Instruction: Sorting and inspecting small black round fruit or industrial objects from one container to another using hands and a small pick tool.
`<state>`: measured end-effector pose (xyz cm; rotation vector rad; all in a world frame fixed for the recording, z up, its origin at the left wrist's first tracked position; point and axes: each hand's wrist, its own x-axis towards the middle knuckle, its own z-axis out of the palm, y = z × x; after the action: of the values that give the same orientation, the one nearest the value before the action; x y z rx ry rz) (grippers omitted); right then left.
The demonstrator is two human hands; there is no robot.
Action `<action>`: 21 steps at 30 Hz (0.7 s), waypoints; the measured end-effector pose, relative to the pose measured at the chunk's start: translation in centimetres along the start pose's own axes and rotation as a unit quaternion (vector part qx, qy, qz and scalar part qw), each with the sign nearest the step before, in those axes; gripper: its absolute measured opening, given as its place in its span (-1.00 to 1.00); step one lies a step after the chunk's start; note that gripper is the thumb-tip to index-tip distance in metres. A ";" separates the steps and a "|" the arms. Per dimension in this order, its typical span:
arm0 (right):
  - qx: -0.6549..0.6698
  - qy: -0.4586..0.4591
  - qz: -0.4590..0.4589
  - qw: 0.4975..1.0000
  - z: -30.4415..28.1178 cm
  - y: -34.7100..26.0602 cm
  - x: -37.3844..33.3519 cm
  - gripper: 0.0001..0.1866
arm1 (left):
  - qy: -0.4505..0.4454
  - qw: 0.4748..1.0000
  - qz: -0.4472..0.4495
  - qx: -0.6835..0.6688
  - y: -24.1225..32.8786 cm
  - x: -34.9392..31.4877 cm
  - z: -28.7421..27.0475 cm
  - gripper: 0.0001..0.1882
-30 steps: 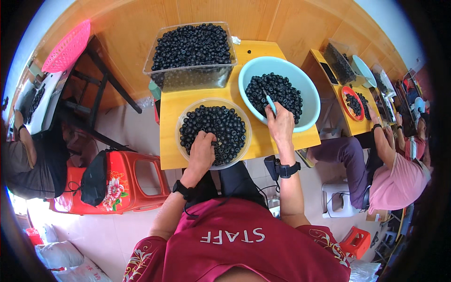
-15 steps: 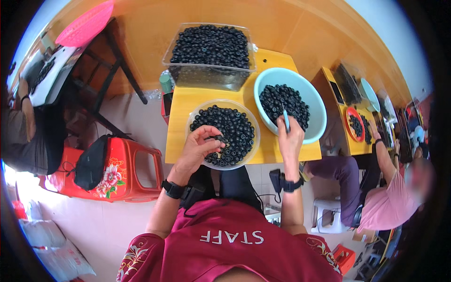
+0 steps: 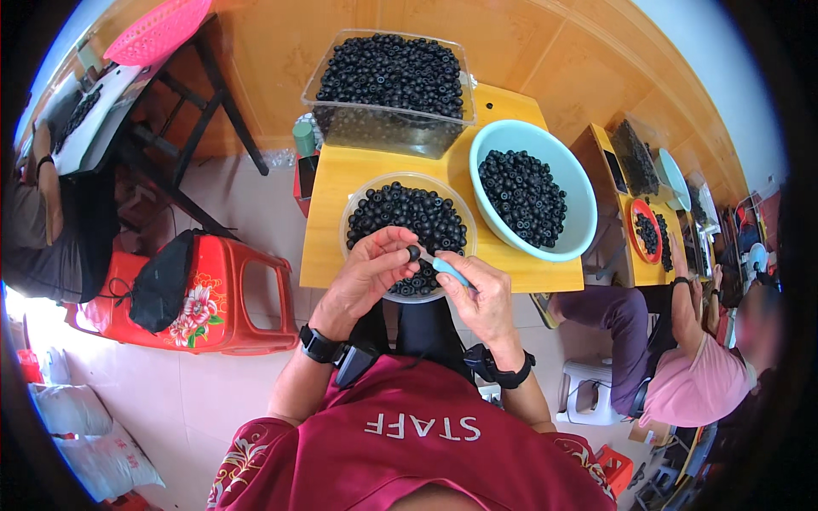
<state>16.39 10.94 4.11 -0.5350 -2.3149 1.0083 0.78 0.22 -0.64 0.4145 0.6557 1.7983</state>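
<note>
My left hand [image 3: 368, 271] pinches a small round black bead-like piece [image 3: 414, 253] between thumb and fingertips. My right hand [image 3: 482, 296] grips the light-blue handle of a small knife-like tool [image 3: 450, 271], its short metal end touching or almost touching the piece. Both hands are over the near edge of a round transparent tub [image 3: 344, 228] of similar black pieces, many showing a hole. To its right, a pale-turquoise bowl [image 3: 583, 204] holds a heap of the same pieces. Behind the tub stands a rectangular transparent bin [image 3: 375, 129], filled to the top with them.
The yellow table [image 3: 332, 183] meets an orange wall. One loose black piece [image 3: 489, 106] lies near its back edge. A red stool [image 3: 230, 307] with a black bag [image 3: 166, 285] stands to the left. At right, a co-worker [image 3: 699, 383] sits by another yellow table [image 3: 630, 251].
My right hand has come from over the turquoise bowl to my left hand, bringing the blue-handled tool to the black piece. The left hand stays near the tub.
</note>
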 end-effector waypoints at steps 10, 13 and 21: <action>-0.041 -0.005 -0.056 0.998 0.6 0.1 0.1 -0.72 | -0.004 1.000 0.008 -0.005 -0.1 -0.2 0.0 -0.82; -0.040 -0.008 -0.060 0.997 0.5 0.1 0.1 -0.72 | -0.007 1.000 0.009 -0.006 0.0 -0.2 0.1 -0.84; -0.035 -0.021 -0.067 0.997 0.6 0.3 0.4 -0.73 | 0.008 0.999 -0.006 -0.031 0.2 -0.5 0.0 -0.89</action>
<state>15.77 11.00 3.70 -0.3825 -2.3952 0.8870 0.75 -0.32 -0.52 0.3534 0.6115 1.8066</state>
